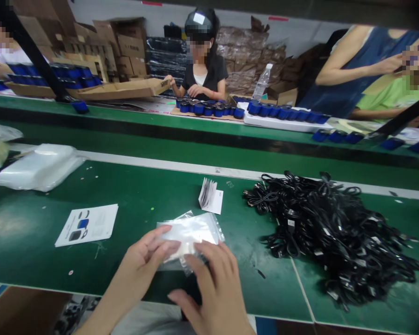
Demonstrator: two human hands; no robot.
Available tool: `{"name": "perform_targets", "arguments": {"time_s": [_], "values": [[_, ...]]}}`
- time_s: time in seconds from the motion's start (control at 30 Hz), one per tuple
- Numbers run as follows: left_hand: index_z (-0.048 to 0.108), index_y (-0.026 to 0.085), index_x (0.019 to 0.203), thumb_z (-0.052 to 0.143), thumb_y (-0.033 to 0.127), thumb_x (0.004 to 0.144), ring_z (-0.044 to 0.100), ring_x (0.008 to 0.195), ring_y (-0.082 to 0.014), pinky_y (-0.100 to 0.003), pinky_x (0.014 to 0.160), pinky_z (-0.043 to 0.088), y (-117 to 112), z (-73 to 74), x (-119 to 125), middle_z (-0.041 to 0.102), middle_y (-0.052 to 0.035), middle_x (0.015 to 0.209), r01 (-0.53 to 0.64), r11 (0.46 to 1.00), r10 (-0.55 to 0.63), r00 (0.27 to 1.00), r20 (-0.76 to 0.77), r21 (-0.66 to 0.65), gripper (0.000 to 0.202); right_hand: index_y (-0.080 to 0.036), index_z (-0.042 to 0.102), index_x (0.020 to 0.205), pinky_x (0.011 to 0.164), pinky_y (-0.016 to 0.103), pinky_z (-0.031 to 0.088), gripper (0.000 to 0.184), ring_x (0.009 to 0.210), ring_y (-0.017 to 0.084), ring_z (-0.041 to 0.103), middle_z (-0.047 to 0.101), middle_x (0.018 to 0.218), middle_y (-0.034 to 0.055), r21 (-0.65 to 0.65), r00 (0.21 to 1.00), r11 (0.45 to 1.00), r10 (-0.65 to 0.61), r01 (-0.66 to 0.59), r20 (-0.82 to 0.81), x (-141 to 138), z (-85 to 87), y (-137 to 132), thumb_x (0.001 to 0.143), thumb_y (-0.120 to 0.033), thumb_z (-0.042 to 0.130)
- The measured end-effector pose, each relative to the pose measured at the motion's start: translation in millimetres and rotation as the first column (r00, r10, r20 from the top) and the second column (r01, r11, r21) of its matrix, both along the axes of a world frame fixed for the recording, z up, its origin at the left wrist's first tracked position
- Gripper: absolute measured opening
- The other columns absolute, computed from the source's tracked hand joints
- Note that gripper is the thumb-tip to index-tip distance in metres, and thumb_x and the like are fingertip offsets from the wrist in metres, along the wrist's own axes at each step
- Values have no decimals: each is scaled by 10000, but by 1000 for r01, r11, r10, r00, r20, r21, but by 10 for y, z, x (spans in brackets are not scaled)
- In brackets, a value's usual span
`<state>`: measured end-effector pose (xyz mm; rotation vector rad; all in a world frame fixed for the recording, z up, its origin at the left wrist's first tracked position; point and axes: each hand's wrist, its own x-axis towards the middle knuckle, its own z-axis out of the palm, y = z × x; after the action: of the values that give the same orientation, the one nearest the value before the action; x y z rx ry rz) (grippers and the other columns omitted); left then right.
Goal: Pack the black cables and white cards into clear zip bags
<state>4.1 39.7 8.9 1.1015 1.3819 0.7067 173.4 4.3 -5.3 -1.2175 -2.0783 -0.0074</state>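
Note:
Several clear plastic bags (199, 228) lie in a loose stack near the front of the green bench. My left hand (150, 251) has its thumb and fingers closed on the left edge of the bags. Over the lower right part of the stack is my right hand (212, 279), fingers spread and thumb apart, its fingertips at the plastic. Whether they press on it I cannot tell. Just behind the bags stands a folded paper booklet (208, 195) on a white card. To the left lies a stack of printed leaflets (87, 225).
A large heap of black USB cables (328, 232) covers the right side. A bulky plastic-wrapped bundle (42, 165) sits at the far left. Across the bench, people work by rows of blue-and-black devices (209, 109), and a clear bottle (262, 83) stands there.

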Motion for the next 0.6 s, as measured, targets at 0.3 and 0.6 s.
{"name": "perform_targets", "arguments": {"time_s": [0.3, 0.6], "values": [[517, 163, 1141, 593, 507, 796, 671, 990, -256, -389, 965, 448, 77, -93, -71, 750, -104, 975, -118, 993, 119, 992, 45, -18, 494, -139, 516, 1100, 973, 657, 317, 422, 1221, 364, 426, 511, 1252, 203, -161, 955, 942, -280, 293, 96, -11, -160, 158, 707, -6, 438], [550, 181, 1017, 644, 490, 770, 712, 872, -221, -306, 852, 526, 45, 11, -82, 759, -59, 896, -60, 994, 76, 982, 173, -95, 407, -183, 545, 1134, 677, 272, 486, 256, 795, 177, 598, 617, 979, 71, -598, 908, 795, -174, -99, -381, 320, 129, 169, 897, -258, 486]]}}
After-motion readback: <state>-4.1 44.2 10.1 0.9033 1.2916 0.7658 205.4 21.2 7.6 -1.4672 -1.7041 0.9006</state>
